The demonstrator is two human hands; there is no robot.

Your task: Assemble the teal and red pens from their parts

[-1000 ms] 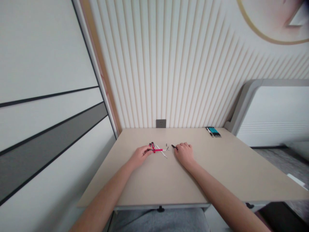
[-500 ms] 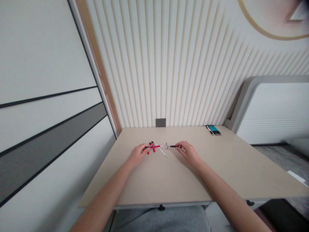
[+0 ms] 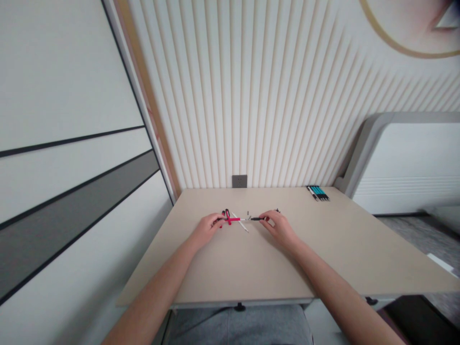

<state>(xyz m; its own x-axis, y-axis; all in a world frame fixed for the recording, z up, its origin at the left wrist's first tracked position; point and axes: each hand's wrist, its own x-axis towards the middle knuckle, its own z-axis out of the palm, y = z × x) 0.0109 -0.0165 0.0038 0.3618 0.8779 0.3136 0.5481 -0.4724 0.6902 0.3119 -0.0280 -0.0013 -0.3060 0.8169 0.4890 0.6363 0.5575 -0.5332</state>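
My left hand (image 3: 209,226) pinches the rear end of a red pen barrel (image 3: 235,219), held level above the table. A white refill (image 3: 243,219) sticks out of the barrel's right end. From the other side my right hand (image 3: 275,223) holds a black pen grip section (image 3: 256,219) between thumb and fingers, its left end at the refill's tip. Whether the refill is inside it is too small to tell. Beneath lie another white refill (image 3: 244,228), small metal springs (image 3: 247,212) and, close to my left hand, more red pen parts (image 3: 227,212).
Several teal and black pens (image 3: 318,193) lie in a row at the table's back right. The beige table (image 3: 244,273) meets a ribbed wall with a dark socket (image 3: 239,181). Small black parts (image 3: 277,210) lie just behind my right hand.
My right hand has moved slightly left, bringing the black grip section up to the refill's tip and closing the gap. The left hand has hardly moved.
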